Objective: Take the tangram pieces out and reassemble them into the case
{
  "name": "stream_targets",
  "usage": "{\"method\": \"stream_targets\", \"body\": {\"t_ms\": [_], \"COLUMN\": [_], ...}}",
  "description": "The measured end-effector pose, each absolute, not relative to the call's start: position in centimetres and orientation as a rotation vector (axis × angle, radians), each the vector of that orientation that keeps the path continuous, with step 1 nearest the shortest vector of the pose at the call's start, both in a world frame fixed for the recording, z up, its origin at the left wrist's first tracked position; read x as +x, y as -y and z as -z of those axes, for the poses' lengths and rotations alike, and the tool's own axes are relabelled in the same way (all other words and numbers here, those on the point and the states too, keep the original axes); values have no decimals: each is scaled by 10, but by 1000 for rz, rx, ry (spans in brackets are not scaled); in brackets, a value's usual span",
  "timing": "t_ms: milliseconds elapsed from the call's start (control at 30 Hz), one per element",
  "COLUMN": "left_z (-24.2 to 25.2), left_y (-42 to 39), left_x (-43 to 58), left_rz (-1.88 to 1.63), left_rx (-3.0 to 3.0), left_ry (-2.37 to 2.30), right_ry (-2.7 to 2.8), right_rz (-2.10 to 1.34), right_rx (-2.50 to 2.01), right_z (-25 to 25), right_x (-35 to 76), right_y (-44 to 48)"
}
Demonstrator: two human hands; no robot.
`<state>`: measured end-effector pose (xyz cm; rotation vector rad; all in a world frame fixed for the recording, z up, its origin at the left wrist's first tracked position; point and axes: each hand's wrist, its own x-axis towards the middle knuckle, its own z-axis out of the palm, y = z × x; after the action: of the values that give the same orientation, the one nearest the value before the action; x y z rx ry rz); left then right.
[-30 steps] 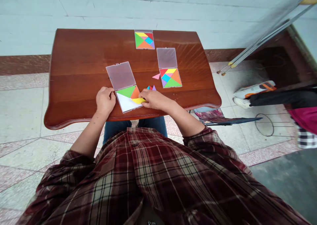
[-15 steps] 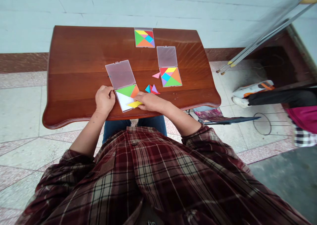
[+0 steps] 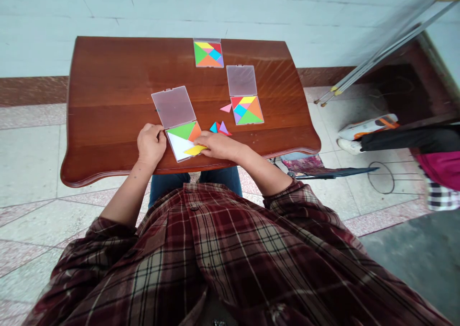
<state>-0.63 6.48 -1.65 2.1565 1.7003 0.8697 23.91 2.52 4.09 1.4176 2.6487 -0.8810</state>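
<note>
Nearest my body lies an open tangram case [image 3: 173,141] with its clear lid [image 3: 173,106] folded back. In it are a large green triangle [image 3: 182,130] and an orange triangle [image 3: 194,131], partly under my fingers; the rest shows a white bottom. My left hand [image 3: 151,145] is closed at the case's left edge, thumb and fingers on the rim. My right hand [image 3: 220,146] reaches over the right side, fingers on a yellow parallelogram piece [image 3: 193,150] at the lower right of the case. Loose blue [image 3: 213,128], purple [image 3: 223,127] and red [image 3: 227,133] pieces lie just beyond that hand.
A second open tangram case [image 3: 241,81] holds coloured pieces, with a pink triangle [image 3: 226,108] beside it. A third case [image 3: 208,54] sits at the table's far edge. Right of the wooden table [image 3: 118,82] are a folding chair [image 3: 305,165], crutches [image 3: 354,74] and another person's leg [image 3: 398,141].
The yellow piece has settled slightly lower and flatter in the case's lower right, under my right fingers. My left hand stays at the rim. The whole view has shifted a little.
</note>
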Motion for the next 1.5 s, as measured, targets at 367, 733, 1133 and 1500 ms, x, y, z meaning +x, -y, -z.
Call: {"method": "stream_targets", "body": {"t_ms": [367,733,1133,1500], "left_z": [14,16,17,16], "left_y": [-64,-65,-65,-65], "left_x": [-6,-7,-7,-6], "left_rz": [-860,-847,-862,-851], "left_rx": [2139,2154,2165,2181], "left_ry": [-1695,-1689,-1693,-1700], "right_ry": [-2633,-2638,-2660,-2685], "right_rz": [918,886,883,963], "right_rx": [1439,1473,1729,1613], "right_z": [-47,-45,-51,-47], "right_x": [240,236,250,245], "right_y": [-24,-26,-33,-32]}}
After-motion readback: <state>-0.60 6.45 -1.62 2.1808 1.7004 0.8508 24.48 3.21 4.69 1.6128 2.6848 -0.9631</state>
